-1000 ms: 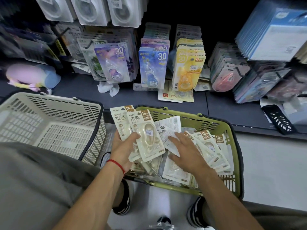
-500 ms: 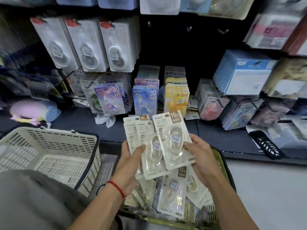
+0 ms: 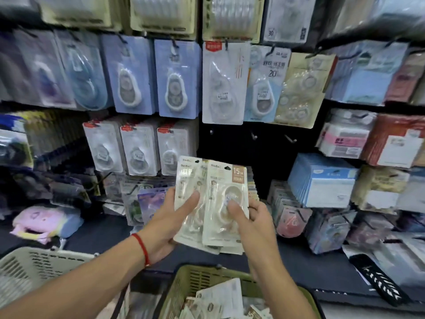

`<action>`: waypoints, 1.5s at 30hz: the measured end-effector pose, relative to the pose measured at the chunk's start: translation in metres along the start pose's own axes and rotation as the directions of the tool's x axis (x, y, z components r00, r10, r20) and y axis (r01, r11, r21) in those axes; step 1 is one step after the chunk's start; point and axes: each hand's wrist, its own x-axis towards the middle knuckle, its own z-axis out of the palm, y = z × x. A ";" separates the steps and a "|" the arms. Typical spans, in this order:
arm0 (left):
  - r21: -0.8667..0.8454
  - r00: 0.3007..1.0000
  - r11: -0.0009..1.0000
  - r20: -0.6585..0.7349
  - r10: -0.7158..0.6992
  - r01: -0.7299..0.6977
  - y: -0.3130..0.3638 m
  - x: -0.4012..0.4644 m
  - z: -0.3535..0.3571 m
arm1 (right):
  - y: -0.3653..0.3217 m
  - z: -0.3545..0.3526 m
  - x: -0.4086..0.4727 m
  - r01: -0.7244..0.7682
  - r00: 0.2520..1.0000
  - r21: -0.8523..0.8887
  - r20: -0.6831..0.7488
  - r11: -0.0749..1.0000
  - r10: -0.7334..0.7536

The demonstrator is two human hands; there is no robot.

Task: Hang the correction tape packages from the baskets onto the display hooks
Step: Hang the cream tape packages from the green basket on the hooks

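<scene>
Both hands hold a stack of cream correction tape packages [image 3: 212,203] upright in front of the display. My left hand [image 3: 169,223] grips the stack's left side, thumb across the front. My right hand [image 3: 251,223] grips its right side, thumb pressed on the front package's blister. Just above the stack, three bare display hooks [image 3: 254,135] stick out of a dark gap in the wall. Below, the green basket [image 3: 195,276] holds more cream packages [image 3: 220,300].
A beige basket [image 3: 34,265] stands at lower left. Other correction tape packs hang in rows all around the gap. A dark shelf ledge [image 3: 310,265] carries a pink pouch [image 3: 46,222] at left and a black patterned item [image 3: 377,278] at right.
Both hands have lifted the packages out of the green basket and up to the display. The right hand added a package to the stack. The view has tilted up to the hooks.
</scene>
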 end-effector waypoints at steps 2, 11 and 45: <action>0.055 0.998 0.997 0.041 0.045 -0.047 0.006 0.006 -0.012 | -0.010 0.012 0.013 0.040 0.999 -0.009 -0.008 0.999 -0.040; 0.175 0.935 0.956 -0.226 0.273 -0.237 0.007 0.020 -0.059 | -0.036 0.041 0.075 0.182 0.982 -0.143 -0.014 0.973 -0.186; 0.012 0.920 0.925 -0.092 0.380 -0.380 0.003 0.033 -0.028 | -0.023 0.029 0.057 0.316 0.860 -0.304 0.491 0.899 -0.136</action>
